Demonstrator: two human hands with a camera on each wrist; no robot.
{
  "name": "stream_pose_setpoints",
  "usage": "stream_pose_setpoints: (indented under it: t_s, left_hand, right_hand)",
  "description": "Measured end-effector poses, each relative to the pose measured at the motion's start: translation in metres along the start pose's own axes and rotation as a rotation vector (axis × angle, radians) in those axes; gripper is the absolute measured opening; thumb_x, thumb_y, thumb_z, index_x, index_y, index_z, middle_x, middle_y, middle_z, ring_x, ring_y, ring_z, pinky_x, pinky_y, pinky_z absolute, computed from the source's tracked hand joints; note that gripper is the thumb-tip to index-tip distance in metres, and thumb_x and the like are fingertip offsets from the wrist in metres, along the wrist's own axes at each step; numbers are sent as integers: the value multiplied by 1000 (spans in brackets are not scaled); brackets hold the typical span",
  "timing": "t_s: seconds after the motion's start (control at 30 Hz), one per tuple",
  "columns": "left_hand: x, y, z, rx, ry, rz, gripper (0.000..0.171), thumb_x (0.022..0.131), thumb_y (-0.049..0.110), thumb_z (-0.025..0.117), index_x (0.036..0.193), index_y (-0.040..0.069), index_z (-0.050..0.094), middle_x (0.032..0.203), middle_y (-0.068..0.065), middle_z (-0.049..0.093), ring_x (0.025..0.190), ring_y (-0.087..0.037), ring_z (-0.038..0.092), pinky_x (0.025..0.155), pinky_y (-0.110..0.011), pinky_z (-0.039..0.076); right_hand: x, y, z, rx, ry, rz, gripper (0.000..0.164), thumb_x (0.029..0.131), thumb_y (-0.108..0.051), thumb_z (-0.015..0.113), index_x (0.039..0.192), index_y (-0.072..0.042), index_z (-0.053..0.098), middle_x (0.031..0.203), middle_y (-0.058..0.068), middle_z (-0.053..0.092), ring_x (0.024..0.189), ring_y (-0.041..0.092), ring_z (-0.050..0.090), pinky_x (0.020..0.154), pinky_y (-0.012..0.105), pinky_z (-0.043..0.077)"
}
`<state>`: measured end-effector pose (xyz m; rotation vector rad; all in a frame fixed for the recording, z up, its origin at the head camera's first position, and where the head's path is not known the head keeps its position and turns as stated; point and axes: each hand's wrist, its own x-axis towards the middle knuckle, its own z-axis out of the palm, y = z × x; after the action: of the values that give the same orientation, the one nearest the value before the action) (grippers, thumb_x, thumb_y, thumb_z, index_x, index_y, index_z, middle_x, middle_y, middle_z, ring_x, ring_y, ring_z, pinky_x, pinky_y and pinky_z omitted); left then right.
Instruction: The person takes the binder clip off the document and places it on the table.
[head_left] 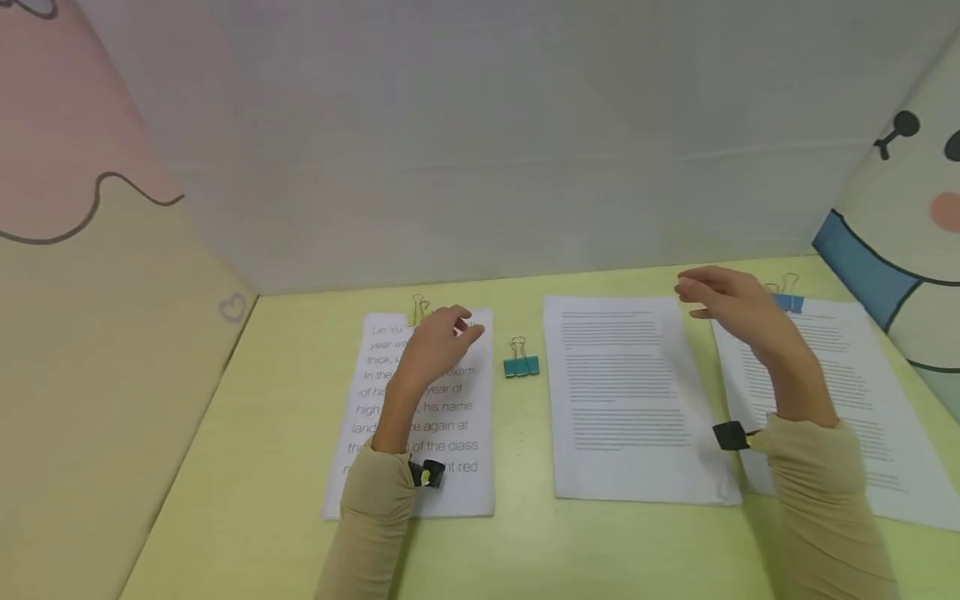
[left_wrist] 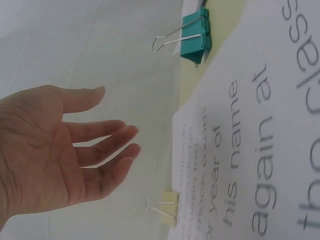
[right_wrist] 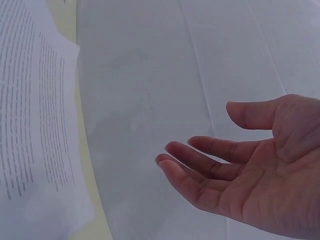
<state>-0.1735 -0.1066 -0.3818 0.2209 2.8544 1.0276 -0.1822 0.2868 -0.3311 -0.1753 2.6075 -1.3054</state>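
My left hand (head_left: 437, 343) hovers over the large-print stack of paper (head_left: 450, 492), its fingers relaxed and holding nothing. A yellow binder clip (left_wrist: 169, 208) grips the top edge of that stack. To the right of it lies a teal binder clip (head_left: 521, 366) on the table, wire handles pointing away from me. A middle stack of small-print paper (head_left: 622, 475) carries no visible clip. My right hand (head_left: 738, 308) is raised near that stack's top right corner, fingers loosely bent with nothing between them. In the right wrist view its palm and thumb show bare.
Farther right lies another printed stack (head_left: 840, 375) with a blue binder clip (head_left: 789, 302) at its top edge, partly behind the right arm. The pale yellow table (head_left: 247, 467) meets a white sheet-like wall (head_left: 525, 167) at the back. Printed panels (head_left: 90, 333) stand at both sides.
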Motion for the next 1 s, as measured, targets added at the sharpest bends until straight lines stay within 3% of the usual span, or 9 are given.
stream_pose_setpoints:
  t_s: [0.23,0.43,0.5,0.73,1.0]
  left_hand:
    - [-8,-12,-24,-15,41,-56,44,105,29,62,138,0,62,123,-16,67,112,-33,64,93,-47,52]
    - [-15,-23,-37,-29,73,-115,46,105,28,61,139,-3,60,125,-20,65,114,-36,61,95,-49,51]
    - [-18,-28,-40,-26,80,-138,47,106,28,60,140,-3,59,128,-21,63,116,-37,60,97,-50,51]
    - [-25,-47,-48,-12,77,-196,50,107,31,56,143,-4,55,136,-23,56,123,-40,54,103,-54,46]
    - [-31,-66,-50,-9,52,-250,53,108,32,54,146,-4,52,146,-28,46,128,-44,50,108,-58,42]
  right_hand:
    - [16,-18,19,14,-79,-52,58,113,-31,43,153,11,38,146,32,48,133,44,49,89,13,49]
    - [25,-30,42,21,-99,-106,52,113,-26,45,149,12,42,141,31,53,129,42,53,104,47,50]
    - [28,-36,51,28,-107,-119,49,112,-24,47,146,11,46,139,29,56,128,42,55,104,53,49]
    - [40,-50,85,80,-162,-176,45,110,-21,52,141,12,51,136,29,59,123,41,59,102,54,51]
    - [49,-66,127,43,-237,-170,42,110,-22,52,138,8,56,129,28,64,115,41,64,97,51,54]
